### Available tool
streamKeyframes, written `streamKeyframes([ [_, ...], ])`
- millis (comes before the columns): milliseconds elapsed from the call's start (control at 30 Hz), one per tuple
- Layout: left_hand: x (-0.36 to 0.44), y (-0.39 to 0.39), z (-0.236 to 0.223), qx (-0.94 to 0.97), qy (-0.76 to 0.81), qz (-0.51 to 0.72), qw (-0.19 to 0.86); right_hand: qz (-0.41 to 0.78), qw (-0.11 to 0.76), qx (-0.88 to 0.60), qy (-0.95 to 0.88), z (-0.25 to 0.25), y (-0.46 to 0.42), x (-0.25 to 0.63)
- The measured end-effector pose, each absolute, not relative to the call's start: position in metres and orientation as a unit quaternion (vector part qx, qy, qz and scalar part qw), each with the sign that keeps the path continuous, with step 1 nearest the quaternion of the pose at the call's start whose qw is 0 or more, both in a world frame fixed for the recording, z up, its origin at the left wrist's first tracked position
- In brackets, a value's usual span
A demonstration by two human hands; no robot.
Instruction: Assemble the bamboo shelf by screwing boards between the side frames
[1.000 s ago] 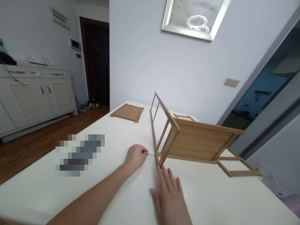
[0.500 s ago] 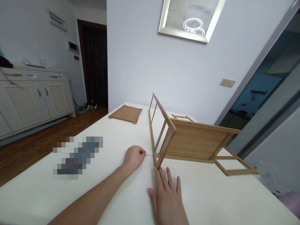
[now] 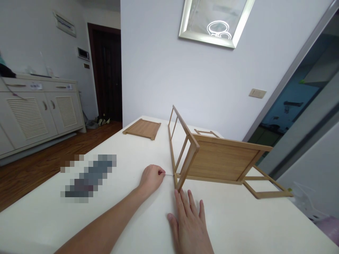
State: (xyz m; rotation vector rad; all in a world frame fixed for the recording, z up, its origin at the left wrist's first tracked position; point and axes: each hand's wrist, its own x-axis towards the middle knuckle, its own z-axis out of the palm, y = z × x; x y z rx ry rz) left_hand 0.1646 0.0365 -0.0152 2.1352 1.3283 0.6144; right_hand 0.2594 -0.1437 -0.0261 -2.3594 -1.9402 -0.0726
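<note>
A slim screwdriver (image 3: 168,174) is pinched in the closed fingers of my left hand (image 3: 152,178). Its thin metal shaft points right, and the tip meets the lower rail of a wooden side frame (image 3: 183,153); the handle is mostly hidden in the fist. My right hand (image 3: 189,222) lies open with fingers spread on the white table, its fingertips against the near end of that frame. Joined to the frame is a wooden panel (image 3: 219,158), standing on edge. At the panel's far end is a second wooden side frame (image 3: 267,187), jutting past the table's right side.
A loose wooden panel (image 3: 143,128) lies flat at the table's (image 3: 127,225) back left. Behind the upright panel, part of another small wooden frame (image 3: 208,132) shows. A pixelated dark item (image 3: 91,178) lies on the left. A wall stands behind the table.
</note>
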Motion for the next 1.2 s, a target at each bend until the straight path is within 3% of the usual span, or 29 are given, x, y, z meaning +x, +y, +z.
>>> streamKeyframes([
  [1200,0.163,0.038,-0.014,0.787,0.474,0.237,0.317,-0.04,0.116,-0.76,-0.638,-0.044,-0.146,0.27],
])
